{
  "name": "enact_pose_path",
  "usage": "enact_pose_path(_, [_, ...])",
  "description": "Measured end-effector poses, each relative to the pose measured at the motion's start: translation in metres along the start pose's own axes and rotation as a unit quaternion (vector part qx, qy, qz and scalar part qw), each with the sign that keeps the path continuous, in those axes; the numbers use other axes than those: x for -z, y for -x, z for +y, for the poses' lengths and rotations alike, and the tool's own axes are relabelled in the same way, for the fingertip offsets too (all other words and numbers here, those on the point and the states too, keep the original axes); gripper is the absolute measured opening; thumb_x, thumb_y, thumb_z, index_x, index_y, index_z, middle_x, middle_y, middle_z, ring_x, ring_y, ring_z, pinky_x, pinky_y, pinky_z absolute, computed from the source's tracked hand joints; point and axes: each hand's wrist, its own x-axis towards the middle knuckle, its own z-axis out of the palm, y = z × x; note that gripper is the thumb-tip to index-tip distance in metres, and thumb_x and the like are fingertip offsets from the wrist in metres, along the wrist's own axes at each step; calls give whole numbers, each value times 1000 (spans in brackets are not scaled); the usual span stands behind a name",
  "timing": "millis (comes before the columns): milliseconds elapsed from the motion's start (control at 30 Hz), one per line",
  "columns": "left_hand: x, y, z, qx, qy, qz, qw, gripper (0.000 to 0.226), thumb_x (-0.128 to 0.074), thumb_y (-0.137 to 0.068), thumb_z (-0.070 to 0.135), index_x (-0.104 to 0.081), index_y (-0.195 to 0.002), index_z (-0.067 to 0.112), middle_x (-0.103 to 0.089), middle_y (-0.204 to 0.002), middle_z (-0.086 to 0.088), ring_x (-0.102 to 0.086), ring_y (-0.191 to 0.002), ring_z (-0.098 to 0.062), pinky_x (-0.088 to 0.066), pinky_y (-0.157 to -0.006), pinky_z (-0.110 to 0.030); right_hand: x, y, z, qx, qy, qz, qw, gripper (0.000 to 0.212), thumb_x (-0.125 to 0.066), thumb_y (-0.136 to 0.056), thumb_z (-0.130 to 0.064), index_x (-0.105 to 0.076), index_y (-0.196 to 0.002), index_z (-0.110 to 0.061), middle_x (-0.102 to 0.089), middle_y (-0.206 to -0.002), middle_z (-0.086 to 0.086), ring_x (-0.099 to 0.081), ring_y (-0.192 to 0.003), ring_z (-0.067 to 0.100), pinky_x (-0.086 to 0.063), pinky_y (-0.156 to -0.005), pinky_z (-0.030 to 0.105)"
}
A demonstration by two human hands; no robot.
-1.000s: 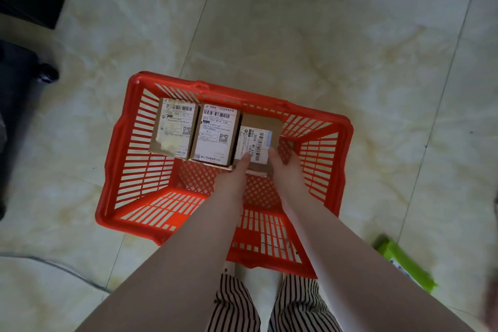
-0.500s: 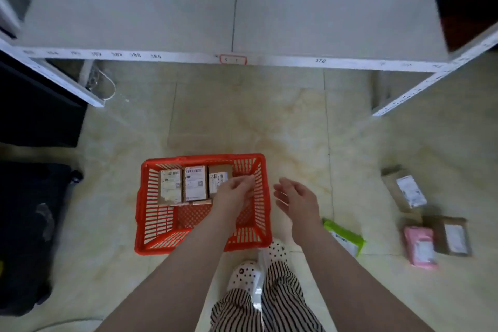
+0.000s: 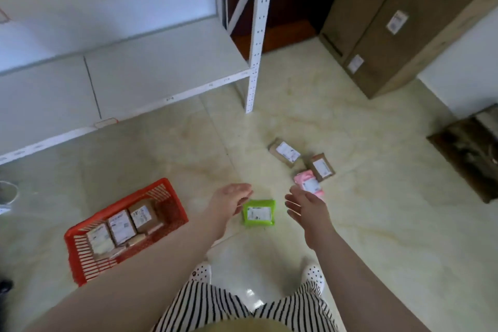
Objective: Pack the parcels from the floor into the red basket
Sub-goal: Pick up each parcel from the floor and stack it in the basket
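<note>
Hands have left the red basket (image 3: 80, 234) and swung over to the loose parcels, so the third box is delivered and the next pick is starting. The left hand (image 3: 229, 197) and right hand (image 3: 305, 205) are both spread open and empty, with the green parcel (image 3: 259, 213) lying flat on the floor between them, just below the two open grips. A second ago both grips were down inside the basket, setting a box against the two already there; now three labelled boxes (image 3: 121, 226) stand in a row in it, well behind the left grip. Beyond the right grip lie a pink parcel (image 3: 310, 183) and two brown parcels (image 3: 285, 152), not yet packed. The green one looks like the next target.
</note>
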Motion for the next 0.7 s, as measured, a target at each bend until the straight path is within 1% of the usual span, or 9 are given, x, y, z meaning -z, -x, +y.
enact_pose_path(100, [-67,-10,3,0,-23,-13,1000,7,-59,-93,15,-66,-94,17,-69,-89,2,-62,-87,-11,-44,-73,-22,74,-11,-20,-9,-10,12,1000,13,-65,-91,-22,-66,-94,-9,-67,-97,12,-63,-89,23,-51,-93,39])
enact_pose_path(167, [-100,-16,2,4,-17,-5,1000,6,-60,-92,18,-66,-94,18,-70,-92,1,-62,-94,-14,-45,-81,-27,111,-21,-35,-12,-8,9,1000,13,-64,-91,-22,-66,-93,-9,-67,-95,11,-63,-88,23,-51,-93,39])
enact_pose_path(233, [-159,-27,-3,13,-14,-1,1000,5,-61,-92,22,-65,-89,20,-71,-95,0,-62,-99,-16,-45,-90,-30,168,-39,-54,-16,-13,16,1000,18,-64,-91,-23,-66,-99,-7,-68,-93,9,-64,-87,22,-52,-91,37])
enact_pose_path(333, [-221,-32,-11,31,-4,5,999,5,-61,-92,23,-65,-91,21,-70,-97,1,-61,-101,-14,-46,-84,-25,224,-64,-79,-27,-1,18,999,13,-67,-90,-24,-66,-93,-11,-69,-91,8,-64,-84,20,-52,-88,35])
enact_pose_path(367, [-239,-32,-13,33,6,8,999,4,-61,-92,22,-65,-90,21,-69,-96,1,-61,-101,-14,-46,-87,-27,238,-75,-87,-28,2,15,999,12,-67,-90,-24,-66,-90,-12,-68,-91,9,-64,-83,20,-52,-87,35])
enact_pose_path(467, [-273,-38,-8,39,17,30,999,5,-61,-92,20,-65,-88,20,-69,-98,-1,-61,-100,-16,-45,-98,-34,255,-109,-111,-35,12,8,999,14,-66,-91,-22,-65,-95,-9,-67,-91,9,-62,-82,20,-51,-87,34])
enact_pose_path(533, [-280,-46,2,42,31,52,997,7,-61,-92,17,-66,-89,19,-69,-105,-6,-61,-101,-18,-45,-99,-36,249,-130,-127,-48,10,-9,999,15,-66,-91,-22,-64,-97,-9,-66,-90,9,-62,-85,21,-51,-92,36])
enact_pose_path(600, [-281,-61,14,40,46,82,995,8,-62,-90,14,-67,-89,19,-69,-104,-8,-61,-99,-19,-46,-97,-36,237,-151,-143,-57,24,-36,997,11,-67,-89,-21,-64,-89,-11,-65,-90,10,-61,-87,22,-50,-94,38])
enact_pose_path(700, [-281,-90,37,34,58,113,991,8,-62,-90,13,-66,-87,19,-68,-97,-6,-60,-92,-18,-47,-91,-34,216,-183,-167,-60,46,-71,995,8,-66,-89,-18,-64,-83,-12,-63,-89,11,-58,-86,22,-51,-80,32])
